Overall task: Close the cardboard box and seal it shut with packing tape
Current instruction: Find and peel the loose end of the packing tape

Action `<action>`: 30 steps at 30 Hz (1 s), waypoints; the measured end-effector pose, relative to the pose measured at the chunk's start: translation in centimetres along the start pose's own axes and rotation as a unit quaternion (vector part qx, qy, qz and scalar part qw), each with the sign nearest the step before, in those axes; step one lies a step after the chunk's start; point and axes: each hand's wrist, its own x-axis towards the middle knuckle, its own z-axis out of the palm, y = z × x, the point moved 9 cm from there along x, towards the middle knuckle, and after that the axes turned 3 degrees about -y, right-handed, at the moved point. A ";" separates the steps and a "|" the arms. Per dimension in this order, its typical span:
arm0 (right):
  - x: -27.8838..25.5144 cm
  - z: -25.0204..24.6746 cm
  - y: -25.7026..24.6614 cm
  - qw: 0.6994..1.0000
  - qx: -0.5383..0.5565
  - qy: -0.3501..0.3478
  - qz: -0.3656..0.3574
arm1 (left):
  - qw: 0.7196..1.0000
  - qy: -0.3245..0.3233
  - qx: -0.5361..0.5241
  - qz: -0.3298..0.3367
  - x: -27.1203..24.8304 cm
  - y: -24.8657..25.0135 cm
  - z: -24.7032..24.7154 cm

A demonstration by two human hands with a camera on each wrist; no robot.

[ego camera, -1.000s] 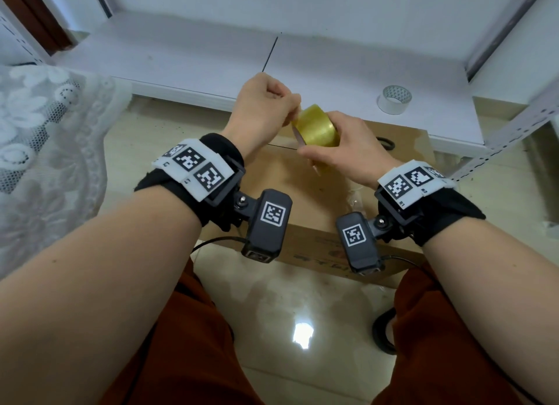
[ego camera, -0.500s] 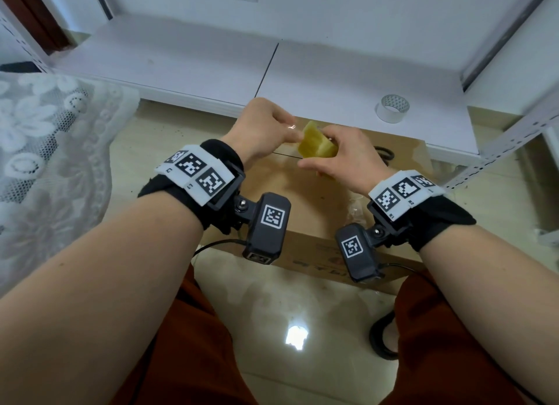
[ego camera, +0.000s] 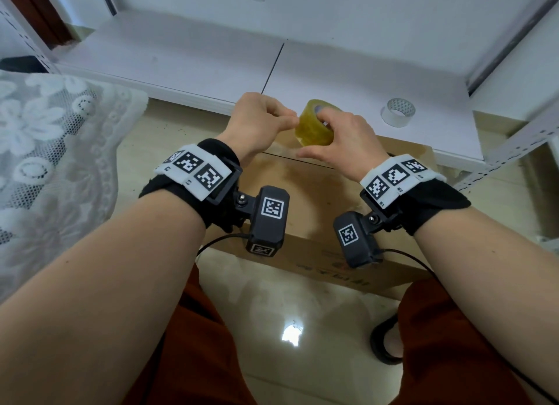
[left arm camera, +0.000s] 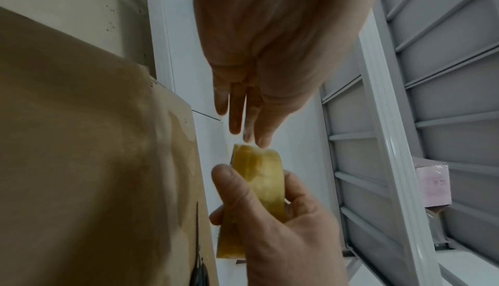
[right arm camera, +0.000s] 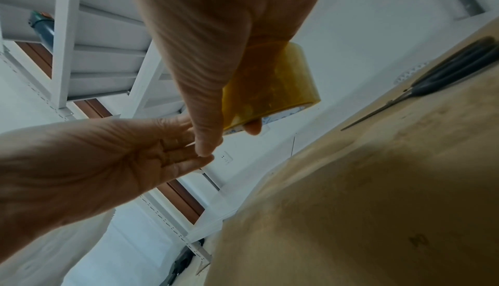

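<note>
Two tape rolls, one yellow [ego camera: 314, 127] and one white [ego camera: 397, 113]; one cardboard box [ego camera: 308, 193]; one pair of scissors [right arm camera: 442, 79].

Right hand [ego camera: 341, 141] curled in a grip, left hand [ego camera: 257, 123] fingertips pinched beside it.

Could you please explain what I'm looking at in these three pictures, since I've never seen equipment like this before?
No machine here: a person wears one camera on the head and one on each wrist, the black units with square markers. The big picture looks down from the head; the other two look along each hand. The right hand grips a yellowish roll of packing tape. The left hand has its fingertips at the roll's edge, probably hunting for the tape end. Below them a closed cardboard box stands on the floor, with scissors lying on top. A second, whitish tape roll sits on the white shelf behind.
</note>
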 end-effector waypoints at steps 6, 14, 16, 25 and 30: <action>1.0 0.2 -0.4 1.000 -0.006 -0.006 0.009 | 1.000 0.011 -0.016 0.010 0.6 -0.4 -0.8; 1.9 0.6 -0.5 0.999 0.013 -0.023 0.041 | 0.998 0.011 -0.061 0.031 0.4 -0.1 -1.0; 1.9 0.6 -0.6 0.999 0.020 -0.021 0.043 | 0.996 0.007 -0.082 0.030 0.4 -0.1 -1.1; 2.1 0.3 -0.5 0.997 0.020 -0.035 0.062 | 0.991 0.006 -0.132 0.026 0.6 -0.2 -1.0; 2.3 0.5 -0.1 0.996 0.014 -0.043 0.075 | 0.992 0.016 -0.118 0.036 0.5 -0.1 -1.0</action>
